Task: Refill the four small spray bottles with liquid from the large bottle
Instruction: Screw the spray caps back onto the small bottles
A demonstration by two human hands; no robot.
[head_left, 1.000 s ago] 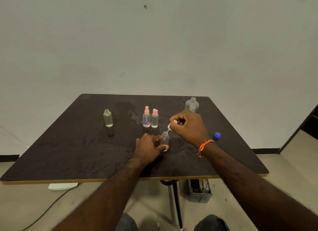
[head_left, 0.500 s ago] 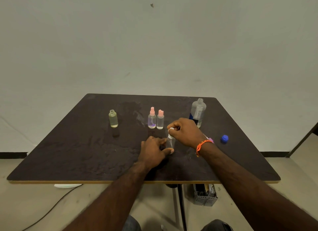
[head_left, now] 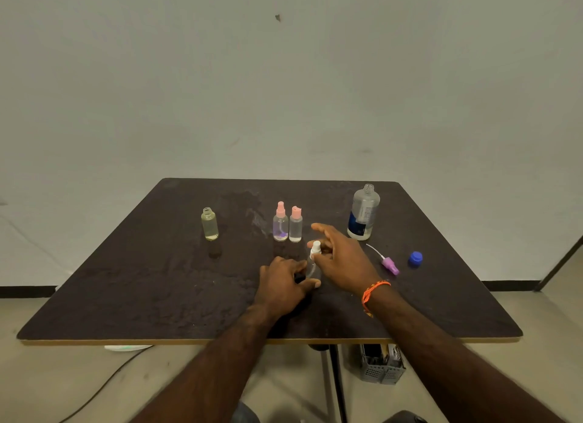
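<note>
At the table's (head_left: 126, 280) near middle, the left hand (head_left: 280, 285) grips a small bottle (head_left: 313, 269), its white sprayer on. The right hand (head_left: 339, 260) hovers beside it, fingers spread, holding nothing. The large bottle (head_left: 363, 214) stands uncapped behind; a careless reach could tip it.

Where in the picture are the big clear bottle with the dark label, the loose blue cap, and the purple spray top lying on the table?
Large clear plastic bottle with dark label (head_left: 363, 214), head view, on its body.
Small blue plastic cap (head_left: 415, 258), head view, on its top.
Purple plastic spray top with white tube (head_left: 390, 265), head view, on the purple head.
</note>
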